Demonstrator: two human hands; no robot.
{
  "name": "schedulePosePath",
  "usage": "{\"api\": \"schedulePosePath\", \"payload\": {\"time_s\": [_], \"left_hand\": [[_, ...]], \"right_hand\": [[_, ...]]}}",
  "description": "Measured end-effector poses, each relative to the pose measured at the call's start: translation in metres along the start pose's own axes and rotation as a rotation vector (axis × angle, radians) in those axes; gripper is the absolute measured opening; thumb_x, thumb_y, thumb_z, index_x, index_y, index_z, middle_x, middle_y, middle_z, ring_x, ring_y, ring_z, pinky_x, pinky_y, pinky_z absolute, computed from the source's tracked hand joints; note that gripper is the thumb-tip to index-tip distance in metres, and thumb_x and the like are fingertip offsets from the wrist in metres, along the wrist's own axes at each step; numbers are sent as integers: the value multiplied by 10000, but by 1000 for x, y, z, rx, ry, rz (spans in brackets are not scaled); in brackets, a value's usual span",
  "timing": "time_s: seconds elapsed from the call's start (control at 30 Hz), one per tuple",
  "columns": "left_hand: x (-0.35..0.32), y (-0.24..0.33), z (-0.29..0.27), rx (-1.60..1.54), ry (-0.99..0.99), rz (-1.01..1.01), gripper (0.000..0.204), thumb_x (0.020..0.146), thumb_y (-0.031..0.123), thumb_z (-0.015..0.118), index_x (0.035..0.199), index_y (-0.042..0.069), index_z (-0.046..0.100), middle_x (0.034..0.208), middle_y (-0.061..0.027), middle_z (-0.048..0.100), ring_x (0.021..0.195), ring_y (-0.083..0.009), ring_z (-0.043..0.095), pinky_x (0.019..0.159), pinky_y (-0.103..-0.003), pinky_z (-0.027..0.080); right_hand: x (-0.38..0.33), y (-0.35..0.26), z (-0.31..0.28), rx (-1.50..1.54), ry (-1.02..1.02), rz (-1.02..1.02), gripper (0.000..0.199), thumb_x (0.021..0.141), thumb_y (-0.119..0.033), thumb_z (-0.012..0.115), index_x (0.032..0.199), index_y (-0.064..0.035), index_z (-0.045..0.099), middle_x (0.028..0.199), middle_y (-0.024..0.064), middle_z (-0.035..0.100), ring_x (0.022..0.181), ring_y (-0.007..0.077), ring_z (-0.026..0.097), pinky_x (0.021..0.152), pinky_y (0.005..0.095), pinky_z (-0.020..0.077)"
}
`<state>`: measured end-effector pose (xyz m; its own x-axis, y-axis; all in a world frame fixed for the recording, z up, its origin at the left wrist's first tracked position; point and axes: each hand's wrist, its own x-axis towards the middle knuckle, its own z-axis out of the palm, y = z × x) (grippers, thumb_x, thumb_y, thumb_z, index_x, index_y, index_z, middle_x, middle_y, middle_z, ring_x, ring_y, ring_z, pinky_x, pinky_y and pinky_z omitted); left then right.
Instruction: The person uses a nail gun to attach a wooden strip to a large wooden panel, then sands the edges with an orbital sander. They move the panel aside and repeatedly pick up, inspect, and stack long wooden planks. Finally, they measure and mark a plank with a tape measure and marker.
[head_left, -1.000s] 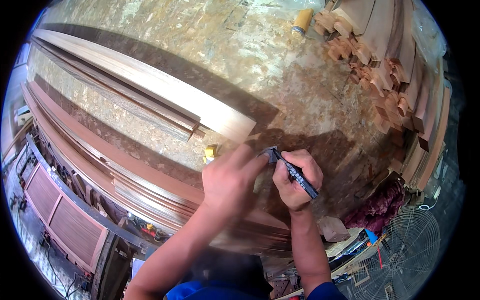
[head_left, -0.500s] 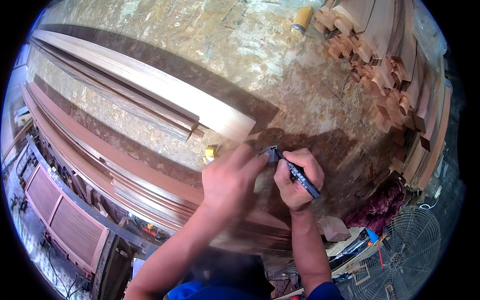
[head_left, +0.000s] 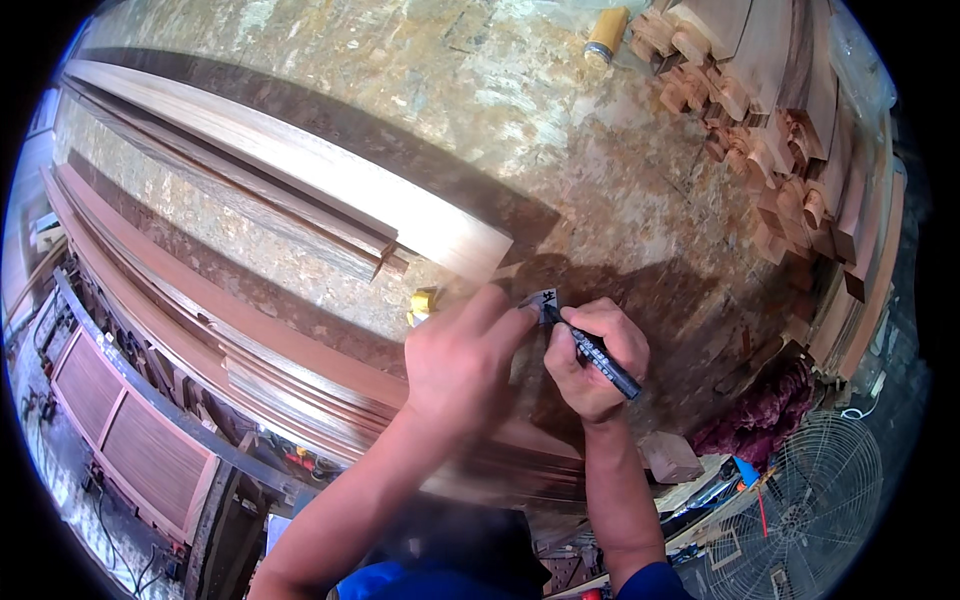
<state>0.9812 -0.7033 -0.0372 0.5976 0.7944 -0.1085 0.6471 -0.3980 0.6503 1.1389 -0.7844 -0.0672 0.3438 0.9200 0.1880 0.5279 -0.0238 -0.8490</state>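
Note:
My right hand (head_left: 598,358) grips a black marker (head_left: 602,362) with pale print along its barrel. Its tip points up and left, at the edge of a small whitish-grey piece (head_left: 546,298) that looks like paper or tape. Dark strokes show on that piece. My left hand (head_left: 466,352) is closed, its fingertips at the left side of the small piece, partly covering it. What lies under the fingers is hidden. Just left of this hand is a small yellow object (head_left: 421,303), which may be a tape measure.
A long pale board (head_left: 400,210) lies beyond my left hand, with a darker grooved strip (head_left: 250,185) beside it. Reddish-brown boards (head_left: 230,325) run along the near edge. Shaped wooden parts (head_left: 770,150) are stacked at right, near a yellow-handled tool (head_left: 605,38). A wire fan guard (head_left: 800,510) stands lower right.
The marker and my right hand have shifted slightly, with the tip now lower on the small piece. More of the dark strokes on it shows. My left hand stays nearly still.

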Motion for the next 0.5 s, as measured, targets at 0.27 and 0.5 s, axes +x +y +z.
{"api": "schedulePosePath", "payload": {"time_s": [0.27, 0.5], "left_hand": [[1, 0, 1, -1, 5, 6, 223, 755, 84, 737, 961, 169, 755, 818, -21, 594, 687, -231, 664, 572, -350, 523], [1, -1, 3, -3, 18, 16, 224, 750, 92, 751, 960, 170, 756, 815, -22, 592, 685, -230, 662, 567, -353, 521]], "right_hand": [[0, 2, 3, -14, 38, 7, 155, 839, -46, 720, 965, -18, 633, 764, 125, 653, 627, 250, 637, 577, 348, 526], [1, -1, 0, -10, 18, -3, 146, 828, -27, 714, 948, -26, 631, 752, 124, 643, 616, 270, 637, 564, 360, 522]]}}
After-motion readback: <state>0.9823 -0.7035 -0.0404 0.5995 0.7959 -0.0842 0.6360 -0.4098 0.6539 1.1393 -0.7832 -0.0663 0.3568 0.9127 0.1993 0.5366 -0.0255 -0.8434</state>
